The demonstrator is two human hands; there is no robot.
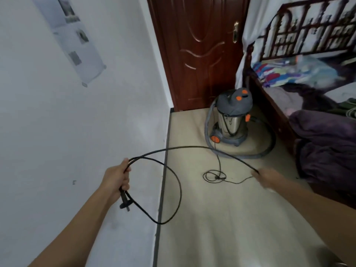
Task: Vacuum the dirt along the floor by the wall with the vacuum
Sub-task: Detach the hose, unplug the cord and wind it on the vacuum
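The vacuum point(232, 116), a steel canister with a grey lid and orange buttons, stands on the floor by the door and the bed, its grey hose point(266, 151) curled round its base. My left hand point(115, 180) grips a loop of the black power cord point(179, 187), with the plug point(125, 204) hanging just below the fist. From there the cord stretches across to my right hand point(266, 179), which holds it further along; that hand is blurred. A thin length of cord lies coiled on the floor point(213, 176) in front of the vacuum.
A white wall point(77, 132) with a dark baseboard strip point(163, 180) runs along the left. A brown wooden door point(200, 54) closes off the far end. A bed point(317, 132) with purple bedding lines the right side. Beige floor point(221, 218) lies between.
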